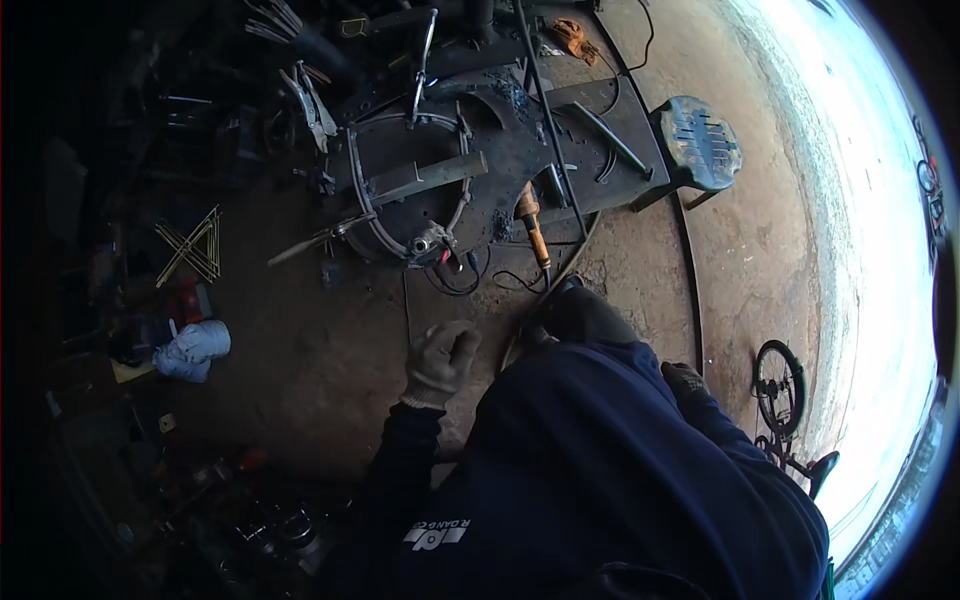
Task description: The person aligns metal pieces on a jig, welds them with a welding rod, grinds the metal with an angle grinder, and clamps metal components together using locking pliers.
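My left hand [440,362], in a grey knit work glove, hangs over the floor short of the dark metal work table [512,170]. Its fingers are loosely curled in, and I see nothing in them. Low beside my right leg is my right hand [683,380], gloved too; its fingers are mostly hidden. On the table, a round metal hoop [358,172] has a flat metal bar [430,177] lying across it. Locking pliers [312,112] sit at its far left. An orange-bodied power tool [533,225] rests at the near table edge, its cord hanging down.
A plastic stool [698,145] with a slotted seat stands right of the table. Cables run over the floor near my feet. A bicycle [778,388] is at the right. Thin rods [193,247] and a pale cloth [193,348] lie to the left.
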Demonstrator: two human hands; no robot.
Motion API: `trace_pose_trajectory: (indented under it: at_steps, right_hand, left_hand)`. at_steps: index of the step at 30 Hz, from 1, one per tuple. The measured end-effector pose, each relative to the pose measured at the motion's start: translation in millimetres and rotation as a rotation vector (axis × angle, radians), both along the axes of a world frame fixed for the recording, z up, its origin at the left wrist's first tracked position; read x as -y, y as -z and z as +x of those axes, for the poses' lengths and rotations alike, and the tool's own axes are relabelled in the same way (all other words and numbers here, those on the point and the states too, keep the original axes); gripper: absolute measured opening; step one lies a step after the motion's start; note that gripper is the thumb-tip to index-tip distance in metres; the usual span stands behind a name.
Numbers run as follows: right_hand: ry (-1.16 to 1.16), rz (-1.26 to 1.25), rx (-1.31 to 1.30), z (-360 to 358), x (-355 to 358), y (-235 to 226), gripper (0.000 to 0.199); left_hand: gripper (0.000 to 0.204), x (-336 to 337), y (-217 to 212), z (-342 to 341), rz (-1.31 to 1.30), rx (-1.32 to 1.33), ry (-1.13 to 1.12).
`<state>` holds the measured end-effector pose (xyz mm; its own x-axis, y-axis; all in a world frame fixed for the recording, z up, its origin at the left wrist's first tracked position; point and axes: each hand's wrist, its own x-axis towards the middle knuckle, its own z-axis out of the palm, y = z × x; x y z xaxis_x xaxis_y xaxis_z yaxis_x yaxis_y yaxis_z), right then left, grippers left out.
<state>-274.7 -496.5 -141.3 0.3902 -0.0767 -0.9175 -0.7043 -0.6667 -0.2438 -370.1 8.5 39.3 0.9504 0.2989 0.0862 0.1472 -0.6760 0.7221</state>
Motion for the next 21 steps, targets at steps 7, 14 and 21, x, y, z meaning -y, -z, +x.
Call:
trace_pose_trajectory:
  at_steps: [7, 14, 21]
  right_hand:
    - [-0.086, -0.034, -0.089, 45.0, 55.4, -20.9, 0.027]
    - [-0.216, 0.062, -0.082, 193.5, 57.6, -14.4, 0.025]
    - [-0.347, -0.014, -0.172, 319.4, 103.2, -8.8, 0.023]
  left_hand:
    - [0.035, 62.9, 90.7, 79.4, -0.105, -0.653, 0.0]
    - [0.05, 58.1, 225.1, 215.2, -0.103, -0.498, -0.563]
    - [0.056, 55.7, 281.0, 280.7, -0.079, -0.816, -0.835]
